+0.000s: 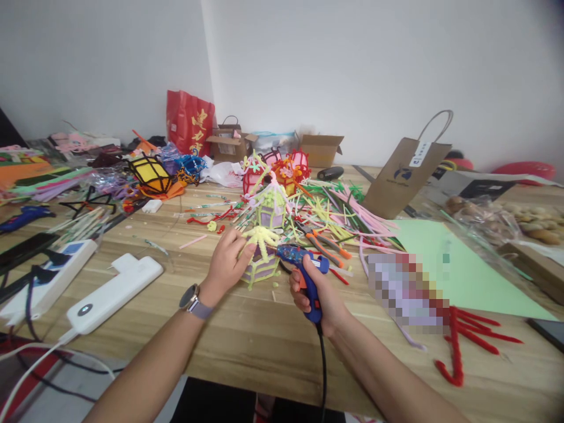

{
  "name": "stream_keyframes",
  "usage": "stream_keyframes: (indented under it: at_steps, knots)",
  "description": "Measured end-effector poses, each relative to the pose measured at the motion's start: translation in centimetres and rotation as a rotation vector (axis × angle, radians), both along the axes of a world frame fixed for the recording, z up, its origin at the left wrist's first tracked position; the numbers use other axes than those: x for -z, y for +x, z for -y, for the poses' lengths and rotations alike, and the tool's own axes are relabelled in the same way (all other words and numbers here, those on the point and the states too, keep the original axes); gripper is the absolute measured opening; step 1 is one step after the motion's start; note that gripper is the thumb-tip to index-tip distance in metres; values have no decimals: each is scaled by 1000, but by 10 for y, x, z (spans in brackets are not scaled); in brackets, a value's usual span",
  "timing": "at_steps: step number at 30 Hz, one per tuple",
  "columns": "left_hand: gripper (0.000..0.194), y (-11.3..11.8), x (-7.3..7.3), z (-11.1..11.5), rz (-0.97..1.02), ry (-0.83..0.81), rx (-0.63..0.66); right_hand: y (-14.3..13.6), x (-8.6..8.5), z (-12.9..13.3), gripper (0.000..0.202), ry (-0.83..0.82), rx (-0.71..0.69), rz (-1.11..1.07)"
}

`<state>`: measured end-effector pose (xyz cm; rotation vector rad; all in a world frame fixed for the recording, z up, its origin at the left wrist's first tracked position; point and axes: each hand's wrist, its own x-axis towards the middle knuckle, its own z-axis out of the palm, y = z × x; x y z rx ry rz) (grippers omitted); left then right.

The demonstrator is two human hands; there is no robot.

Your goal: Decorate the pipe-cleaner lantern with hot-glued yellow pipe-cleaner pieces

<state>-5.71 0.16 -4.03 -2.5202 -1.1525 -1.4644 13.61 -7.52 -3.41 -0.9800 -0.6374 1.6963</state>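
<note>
- Nearest the camera, two bare forearms are seen reaching over the wooden table (pixel 247 346); a watch (pixel 190 298) is worn on the left wrist
- Right hand (pixel 318 296): clenched around the grip of a blue glue gun (pixel 304 267), whose cord hangs over the table edge; the nozzle is pointed left, at or just beside the yellow top of the lantern
- Left hand (pixel 228 258): fingers are curled against the left side of a small pipe-cleaner lantern (pixel 263 255), which is steadied on the table just ahead of both hands
- Step in hand, as judged: the yellow flower-like top is being glued to the purple body of the lantern
- Next move, as judged: a steady hold on the lantern and a light trigger squeeze are called for, with fingertips kept away from the hot tip
- Surroundings: a heap of loose pipe cleaners (pixel 335 214) and a second, taller lantern (pixel 271 205) are seen behind; a white power bank (pixel 117 291) lies to the left, a green paper sheet (pixel 467 273) and red pipe cleaners (pixel 462 341) to the right
</note>
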Motion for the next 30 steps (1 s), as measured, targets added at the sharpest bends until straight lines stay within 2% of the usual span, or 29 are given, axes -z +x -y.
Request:
stream_keyframes:
  at_steps: [8, 20, 30]
  knots:
    - [35, 0, -1, 1, -1, 7, 3, -1, 0, 1, 58, -45, 17, 33]
    - [35, -1, 1, -1, -13, 16, 6, 0, 1, 3, 60, -29, -6, 16]
    - [34, 0, 0, 0, -9, 15, 17, 1, 2, 2, 51, -52, 34, 20]
